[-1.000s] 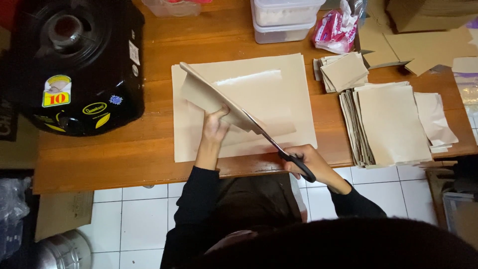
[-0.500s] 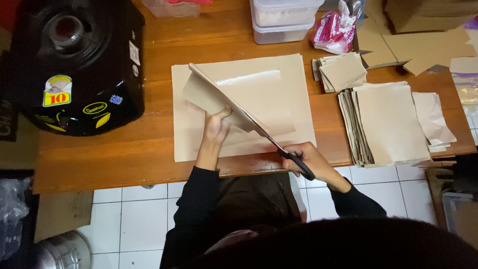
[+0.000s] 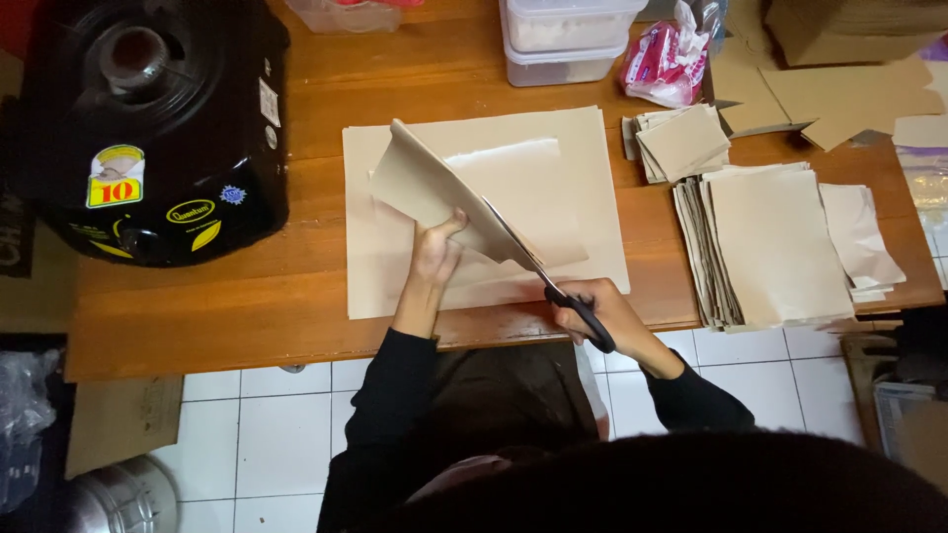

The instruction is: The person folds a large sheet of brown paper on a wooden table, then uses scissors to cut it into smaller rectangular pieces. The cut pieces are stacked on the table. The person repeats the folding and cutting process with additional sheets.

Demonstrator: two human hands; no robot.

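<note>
Brown paper sheet (image 3: 434, 188) is being lifted off the larger sheet (image 3: 395, 276) lying flat on the wooden table (image 3: 197, 326), the left hand (image 3: 434, 252) pinching its lower edge with fingers closed on it. Right hand (image 3: 597, 311) is wrapping shut through the black handles of the scissors (image 3: 548, 276), blades running up along the sheet's right edge. Keeping the sheet taut and feeding it straight into the blades looks like the way to hold a clean line, judging from the neat stack of cut sheets (image 3: 770, 247) nearby on the right.
</note>
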